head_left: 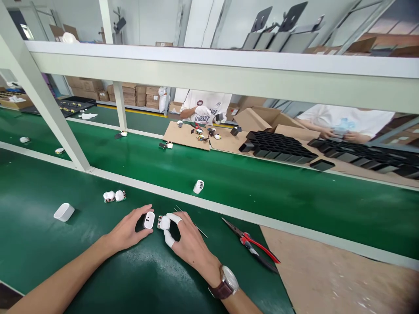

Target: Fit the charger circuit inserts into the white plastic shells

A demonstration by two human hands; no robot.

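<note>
My left hand (132, 229) holds a white charger housing (149, 220) between thumb and fingers, with its slotted inner face turned to the right. Just apart from it, my right hand (186, 237) pinches a small circuit board with a white covered part (164, 223); white finger cots cover the thumb and forefinger. Thin tweezers (200, 230) lie partly hidden behind the right hand. Further left on the green table are small board assemblies (114, 196) and an empty-looking white housing (64, 212).
Red-and-black long-nose pliers (252, 244) lie right of my right hand, beside a brown board (340, 270). A white charger piece (198, 186) sits on the green belt beyond the pale rail. Across it, two people work near rows of black cases (281, 148). A shelf beam (209, 69) spans above.
</note>
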